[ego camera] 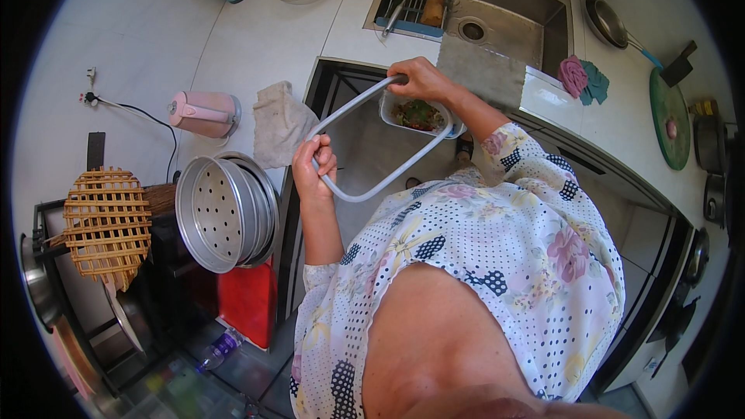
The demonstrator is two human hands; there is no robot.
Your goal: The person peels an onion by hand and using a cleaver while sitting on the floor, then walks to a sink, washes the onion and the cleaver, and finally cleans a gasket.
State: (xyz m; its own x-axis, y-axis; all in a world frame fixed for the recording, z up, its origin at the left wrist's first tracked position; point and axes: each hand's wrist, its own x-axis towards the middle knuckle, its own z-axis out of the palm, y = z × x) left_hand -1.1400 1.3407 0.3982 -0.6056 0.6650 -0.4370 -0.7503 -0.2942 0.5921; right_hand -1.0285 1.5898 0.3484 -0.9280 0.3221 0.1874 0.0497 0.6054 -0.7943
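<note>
In the head view, my left hand [314, 166] is closed on the left part of a bent grey tube [372, 192]. My right hand [413, 78] grips the dark end of the same tube near the sink counter's edge. The tube curves round in a loop, and its other end lies over the rim of a white plastic container [393, 122]. Inside that container, below my right hand, are food scraps with green bits [420, 113]. A grey cloth [279, 122] lies on the counter to the left of my left hand.
A steel sink [495, 11] with a blue drying rack [407, 26] is ahead. Pink kettle [206, 115] and perforated steamer pots [212, 215] stand at the left. A grey mat [477, 73] hangs over the sink counter's front. Pink cloth [573, 77] and green board [669, 116] are at the right.
</note>
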